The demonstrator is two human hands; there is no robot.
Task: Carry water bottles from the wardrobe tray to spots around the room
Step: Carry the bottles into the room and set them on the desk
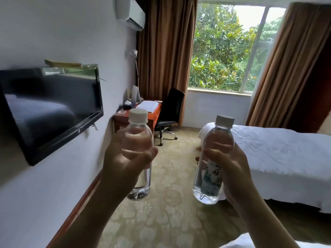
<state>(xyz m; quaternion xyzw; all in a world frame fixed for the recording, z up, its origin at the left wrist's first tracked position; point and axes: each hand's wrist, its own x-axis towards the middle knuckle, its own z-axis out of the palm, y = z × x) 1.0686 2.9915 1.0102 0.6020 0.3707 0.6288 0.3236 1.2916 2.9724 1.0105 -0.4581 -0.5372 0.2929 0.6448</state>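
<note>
Bottles of water were up in the air, one in each hand, in front of the person. The left hand [123,158] was wrapped tight around the middle of the left bottle [138,154], with the thumb across the front. That bottle stood almost straight up, and its white cap [138,114] was on top. The right hand [231,167] was wrapped around the right bottle [213,161], with the fingers [213,154] curled over the front. This bottle leaned a little, with its top to the right, and it had a white cap [224,120] and a label [212,178] with green and dark marks on it. The two bottles were apart and did not touch. Both were clear and looked full of water. Under them was a carpet [170,221] with a pale pattern. On the left wall hung a black TV [48,111]. Past it, against the same wall, stood a wooden desk [155,113] with a folded white towel [149,105] on its top and a tissue box [129,105] at its back left corner. A black chair [172,111] stood just beside the desk's right edge. On the right was a bed [279,158] with a white sheet. At the far end was a big window [229,47] with green trees outside and brown curtains [164,45] on both sides.
</note>
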